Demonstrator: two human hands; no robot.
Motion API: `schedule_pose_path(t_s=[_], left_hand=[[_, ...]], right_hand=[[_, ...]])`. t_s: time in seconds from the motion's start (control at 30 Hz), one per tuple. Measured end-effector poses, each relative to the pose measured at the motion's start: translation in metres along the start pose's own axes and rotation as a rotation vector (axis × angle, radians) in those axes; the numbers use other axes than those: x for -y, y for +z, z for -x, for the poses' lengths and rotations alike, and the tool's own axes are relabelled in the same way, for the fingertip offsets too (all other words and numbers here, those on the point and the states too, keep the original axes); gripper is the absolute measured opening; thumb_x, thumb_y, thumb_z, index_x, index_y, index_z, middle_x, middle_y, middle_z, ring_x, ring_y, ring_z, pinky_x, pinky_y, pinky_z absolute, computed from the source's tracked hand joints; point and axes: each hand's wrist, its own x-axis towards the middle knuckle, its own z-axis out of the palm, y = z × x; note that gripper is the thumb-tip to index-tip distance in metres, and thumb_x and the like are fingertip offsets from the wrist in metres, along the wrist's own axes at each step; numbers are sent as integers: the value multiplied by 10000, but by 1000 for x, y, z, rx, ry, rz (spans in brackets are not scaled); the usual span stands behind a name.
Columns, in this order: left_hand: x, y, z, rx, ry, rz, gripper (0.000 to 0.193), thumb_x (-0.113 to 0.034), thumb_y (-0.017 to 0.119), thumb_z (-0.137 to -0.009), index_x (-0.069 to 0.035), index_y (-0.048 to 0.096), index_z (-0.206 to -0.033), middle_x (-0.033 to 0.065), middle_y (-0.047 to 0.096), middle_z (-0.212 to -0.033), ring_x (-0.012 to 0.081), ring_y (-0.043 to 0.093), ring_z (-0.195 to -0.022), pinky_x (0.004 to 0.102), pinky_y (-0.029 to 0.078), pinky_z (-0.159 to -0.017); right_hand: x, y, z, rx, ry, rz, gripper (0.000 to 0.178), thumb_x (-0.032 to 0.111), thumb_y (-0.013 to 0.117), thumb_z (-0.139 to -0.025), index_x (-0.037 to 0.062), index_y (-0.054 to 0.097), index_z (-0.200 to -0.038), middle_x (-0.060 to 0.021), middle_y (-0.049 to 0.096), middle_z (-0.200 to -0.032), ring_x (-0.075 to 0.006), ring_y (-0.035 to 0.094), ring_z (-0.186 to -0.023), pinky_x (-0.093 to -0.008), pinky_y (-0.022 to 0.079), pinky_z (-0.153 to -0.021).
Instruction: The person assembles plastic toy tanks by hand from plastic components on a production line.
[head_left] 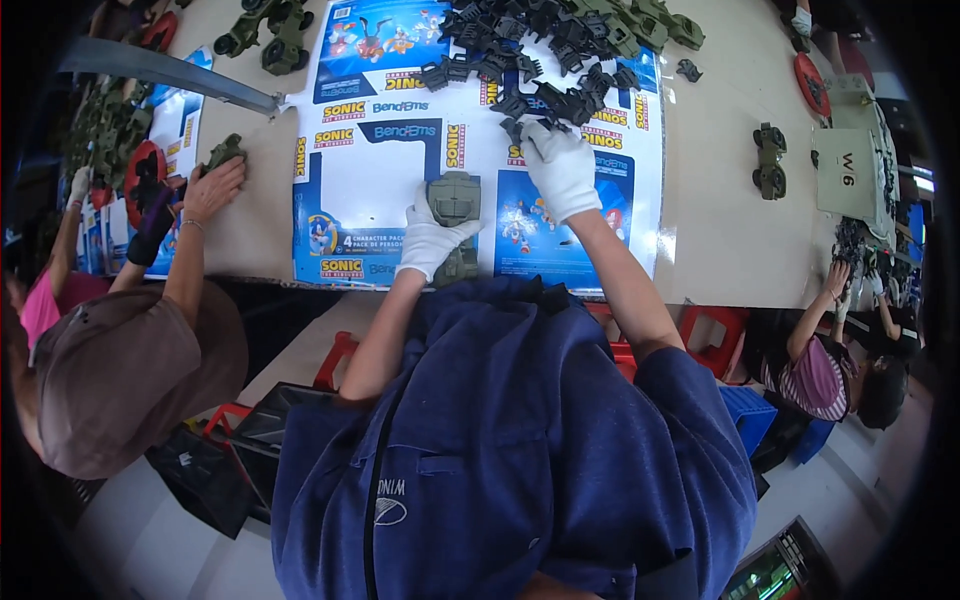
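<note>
My left hand [432, 243], in a white glove, is wrapped round a dark green toy vehicle body [455, 198] standing upright on the printed card sheet [370, 190] in front of me. At the near edge of a heap of small black plastic parts [495, 65], my gloved right hand [560, 172] has its fingers closed on a black plastic part [514, 129]; most of that part is hidden by the glove. Green toy vehicle bodies [612, 32] lie behind and to the right of the heap.
Finished-looking green toy vehicles [285, 45] sit at the far left, and another [769, 162] stands to the right. A metal bar [170, 68] crosses the upper left. Co-workers sit on both sides; one's bare hand [213, 190] rests by a green part. A pale bin [852, 165] stands right.
</note>
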Motion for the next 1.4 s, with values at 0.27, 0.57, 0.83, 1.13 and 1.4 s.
schedule_pose_path(t_s=[0.27,0.57,0.83,1.13,1.4], left_hand=[[10,-6,-7,90,26,92,1032,-354,897,-632,-22,342,-1436,255,555,-1260,382,593,-1144,398,486,-968],[23,-31,20,-573,278,-288,803,-164,690,-816,32,258,-1464,246,395,-1431,416,385,-1344,459,319,-1109],[-17,-83,-37,341,671,-1135,948,-404,829,-646,-118,403,-1443,87,529,-1333,269,358,-1381,544,175,-1156],[-3,-64,-30,283,344,-749,980,-599,762,-698,-41,402,-1419,203,578,-1273,355,593,-1140,429,479,-964],[-5,-63,-28,392,252,-709,923,-486,707,-796,-58,297,-1503,216,570,-1311,368,589,-1164,414,468,-992]], right_hand=[[-34,-11,46,71,290,-351,311,281,646,-885,116,709,-1141,-165,708,-942,-334,687,-868,-372,537,-812],[-5,12,-15,-300,-445,-20,255,122,577,-846,108,715,-1059,-124,708,-896,-292,683,-811,-400,536,-716],[18,35,-40,230,-613,275,122,129,550,-847,119,666,-882,-77,685,-849,-259,665,-766,-397,510,-612],[-35,-9,78,219,-552,82,466,118,574,-844,135,565,-1309,-112,579,-1267,-273,589,-1151,-435,473,-922],[-10,10,62,405,-45,73,600,376,684,-844,59,543,-1333,-209,655,-1114,-349,638,-993,-426,494,-855]])
